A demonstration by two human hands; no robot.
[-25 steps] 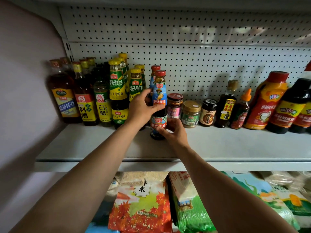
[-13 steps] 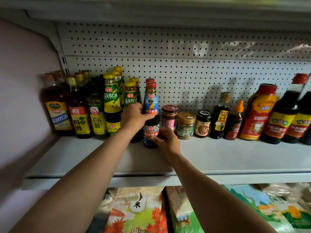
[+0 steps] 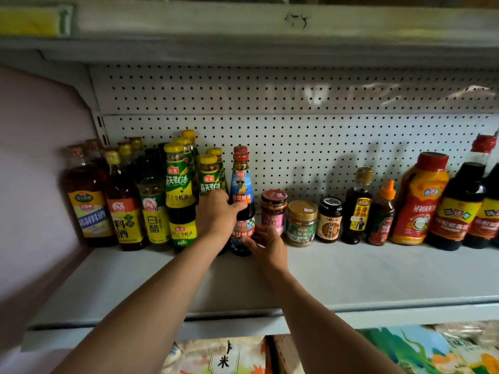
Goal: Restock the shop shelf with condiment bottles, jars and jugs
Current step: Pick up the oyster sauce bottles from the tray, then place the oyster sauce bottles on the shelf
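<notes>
One shelf (image 3: 351, 276), bottles (image 3: 124, 211) lined along back. One blue-label bottle (image 3: 242, 190) upright mid-row, second red cap (image 3: 240, 149) right behind. Two hands: left hand (image 3: 216, 214) wraps its middle, right hand (image 3: 267, 245) fingers curl on lower label. Three jars (image 3: 301, 222) just right.

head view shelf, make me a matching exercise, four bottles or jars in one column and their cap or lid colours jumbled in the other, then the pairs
Things:
1. blue-label bottle
2. green-label jar
3. small squeeze bottle
4. brown-label jar

Cap or lid colours:
A. black
B. red
C. orange
D. tan

Pairs: 1-B, 2-D, 3-C, 4-A
</notes>
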